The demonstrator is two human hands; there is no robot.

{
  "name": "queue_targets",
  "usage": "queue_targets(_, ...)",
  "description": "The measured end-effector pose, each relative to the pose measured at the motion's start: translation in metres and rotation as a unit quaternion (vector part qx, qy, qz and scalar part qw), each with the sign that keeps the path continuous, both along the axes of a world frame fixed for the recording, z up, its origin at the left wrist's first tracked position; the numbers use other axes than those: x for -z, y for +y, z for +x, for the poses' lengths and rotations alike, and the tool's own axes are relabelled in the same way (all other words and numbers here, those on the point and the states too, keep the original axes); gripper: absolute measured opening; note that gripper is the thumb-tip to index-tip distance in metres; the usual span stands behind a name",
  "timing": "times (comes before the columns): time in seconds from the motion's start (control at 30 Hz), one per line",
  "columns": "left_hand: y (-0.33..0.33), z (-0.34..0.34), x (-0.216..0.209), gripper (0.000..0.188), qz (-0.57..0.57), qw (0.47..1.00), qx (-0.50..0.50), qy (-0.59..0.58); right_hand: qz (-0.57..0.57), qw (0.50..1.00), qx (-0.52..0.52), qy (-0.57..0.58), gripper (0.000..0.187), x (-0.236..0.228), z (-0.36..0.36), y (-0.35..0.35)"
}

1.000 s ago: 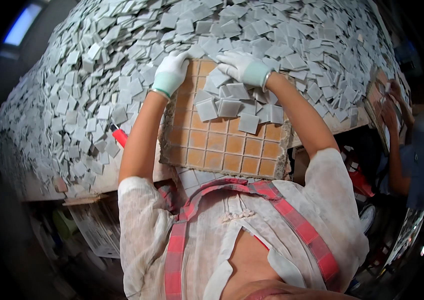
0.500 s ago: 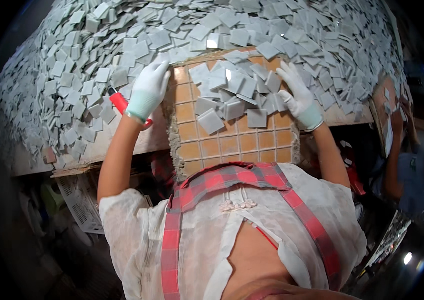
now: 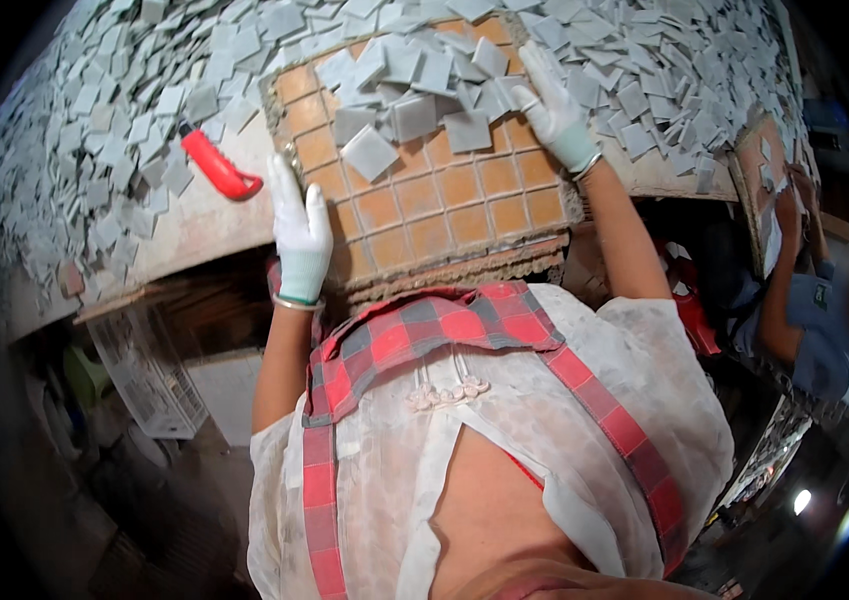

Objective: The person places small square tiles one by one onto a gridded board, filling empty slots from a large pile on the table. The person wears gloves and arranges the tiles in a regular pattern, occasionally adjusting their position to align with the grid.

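A board [image 3: 414, 235] faced with a grid of orange square tiles lies in front of me, with rough mortar along its edges. Loose pale grey tiles [image 3: 414, 118] are heaped over its far half. My left hand [image 3: 301, 230], in a white glove with a mint cuff, rests along the board's near left edge, fingers straight and thumb apart. On the far right side, my gloved right hand [image 3: 556, 110] lies with stretched fingers along the edge, near the heaped tiles. Neither palm shows. Left of the board lies a red-handled tool [image 3: 219, 165].
A wide heap of pale square tiles [image 3: 94, 130] covers the table beyond and around the board. Below the table at left stands a white plastic crate [image 3: 147, 370]. At the right, another person's hands [image 3: 794, 205] are by a second board [image 3: 759, 180].
The board with its loose tiles has slid away from me and slightly left, showing its near edge. My left hand has moved down its left side toward me; my right hand stays by the right edge.
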State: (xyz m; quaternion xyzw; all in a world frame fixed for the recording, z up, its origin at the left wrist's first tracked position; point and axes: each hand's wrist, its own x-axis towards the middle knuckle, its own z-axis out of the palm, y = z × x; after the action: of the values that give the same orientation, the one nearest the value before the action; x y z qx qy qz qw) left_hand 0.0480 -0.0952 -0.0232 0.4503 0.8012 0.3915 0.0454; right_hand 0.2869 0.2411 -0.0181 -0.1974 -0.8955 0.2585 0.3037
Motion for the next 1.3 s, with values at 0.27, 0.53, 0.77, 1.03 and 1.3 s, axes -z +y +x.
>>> queue_targets(0.27,0.004,0.019,-0.046,0.078,-0.087,0.977,0.0,0.193,-0.032,0.999,0.01,-0.015,0.063,-0.009,0.015,-0.028)
queue_targets(0.53,0.052,0.012,-0.042,0.062,-0.044,0.981,0.101,0.161,0.162,0.986,-0.022,-0.043,0.048,-0.071,-0.046,-0.116)
queue_targets(0.77,0.008,-0.008,-0.037,0.048,0.179,0.687,0.064,-0.701,0.28,0.953,0.02,-0.114,0.055,-0.067,-0.06,-0.111)
queue_targets(1.03,0.003,0.023,-0.065,0.05,0.133,0.8,0.005,-0.585,0.288,0.955,0.062,-0.047,0.056,-0.057,-0.058,-0.115)
queue_targets(1.3,-0.024,0.005,-0.069,0.056,0.183,0.738,0.005,-0.65,0.142,0.985,-0.059,-0.079,0.039,-0.067,-0.066,-0.156)
